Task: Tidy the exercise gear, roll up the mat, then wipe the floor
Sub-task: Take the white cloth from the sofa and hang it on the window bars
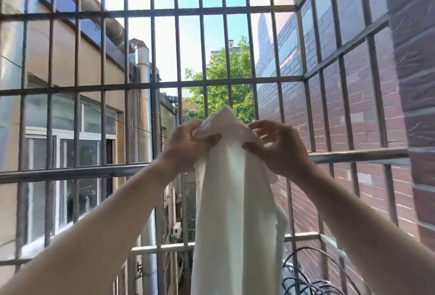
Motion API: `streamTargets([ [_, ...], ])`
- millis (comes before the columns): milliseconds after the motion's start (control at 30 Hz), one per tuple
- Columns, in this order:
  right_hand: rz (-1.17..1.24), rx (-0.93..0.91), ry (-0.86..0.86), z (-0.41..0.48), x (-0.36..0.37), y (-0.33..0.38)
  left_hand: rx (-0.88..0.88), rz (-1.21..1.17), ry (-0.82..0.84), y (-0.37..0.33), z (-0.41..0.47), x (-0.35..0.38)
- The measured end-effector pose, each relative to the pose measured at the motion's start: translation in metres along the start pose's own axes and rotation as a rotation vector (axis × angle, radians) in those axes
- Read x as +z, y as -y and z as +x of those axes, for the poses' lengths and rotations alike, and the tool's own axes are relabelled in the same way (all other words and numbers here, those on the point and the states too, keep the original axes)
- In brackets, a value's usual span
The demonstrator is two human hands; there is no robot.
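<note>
A long white cloth (235,200) hangs straight down in front of a barred window cage, its top bunched at chest height. My left hand (186,144) grips the bunched top from the left, thumb pressed into the fabric. My right hand (277,146) pinches the cloth's upper right edge between thumb and fingers. Both arms are stretched forward. The cloth's lower end runs out of view at the bottom. No mat or exercise gear is in sight.
Metal window bars (153,85) close off the front and right side. A horizontal rail (70,173) crosses just behind my hands. A brick wall (412,106) stands at the right. Coiled dark wire (313,278) lies at the lower right.
</note>
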State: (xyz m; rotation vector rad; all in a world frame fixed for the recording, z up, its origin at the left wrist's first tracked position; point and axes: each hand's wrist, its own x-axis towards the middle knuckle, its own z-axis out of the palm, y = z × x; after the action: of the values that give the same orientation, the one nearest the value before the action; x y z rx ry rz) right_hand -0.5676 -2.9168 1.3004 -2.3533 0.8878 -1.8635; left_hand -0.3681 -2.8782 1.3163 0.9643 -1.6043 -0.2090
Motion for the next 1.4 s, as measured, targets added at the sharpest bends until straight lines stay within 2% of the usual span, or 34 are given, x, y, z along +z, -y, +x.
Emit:
streamTargets([
  [200, -0.076, -0.069, -0.031, 0.062, -0.014, -0.001, 0.068, 0.082, -0.026, -0.011, 0.059, -0.009],
  [367, -0.116, -0.068, 0.031, 0.082, -0.004, -0.021, 0.012, 0.135, -0.041, 0.004, 0.084, 0.001],
  [567, -0.136, 0.003, 0.148, 0.084, 0.016, -0.061, -0.104, 0.171, 0.049, 0.043, 0.087, 0.022],
  [700, -0.131, 0.052, 0.258, 0.086, 0.024, -0.078, -0.182, 0.313, 0.19, 0.057, 0.084, 0.024],
  [767, -0.13, 0.073, 0.303, 0.088, 0.027, -0.085, -0.124, 0.361, 0.104, 0.059, 0.083, 0.02],
  [867, -0.133, 0.092, 0.352, 0.092, 0.029, -0.093, 0.087, 0.384, -0.136, 0.052, 0.075, 0.012],
  [900, -0.138, 0.105, 0.366, 0.093, 0.029, -0.094, 0.134, 0.367, -0.124, 0.048, 0.071, 0.011],
  [1033, -0.14, 0.178, 0.427, 0.097, 0.028, -0.098, 0.124, 0.463, 0.269, 0.049, 0.054, 0.023],
  [1067, -0.128, 0.193, 0.446, 0.097, 0.028, -0.097, 0.109, 0.503, 0.308, 0.053, 0.051, 0.027],
  [1167, -0.07, 0.197, 0.45, 0.091, 0.024, -0.092, 0.1, 0.504, 0.261, 0.063, 0.045, 0.033],
  [1300, -0.061, 0.064, 0.404, 0.078, 0.014, -0.077, 0.1, 0.529, 0.262, 0.067, 0.043, 0.034],
  [1400, -0.108, -0.022, 0.447, 0.062, 0.007, -0.062, 0.086, 0.522, 0.263, 0.068, 0.044, 0.034],
])
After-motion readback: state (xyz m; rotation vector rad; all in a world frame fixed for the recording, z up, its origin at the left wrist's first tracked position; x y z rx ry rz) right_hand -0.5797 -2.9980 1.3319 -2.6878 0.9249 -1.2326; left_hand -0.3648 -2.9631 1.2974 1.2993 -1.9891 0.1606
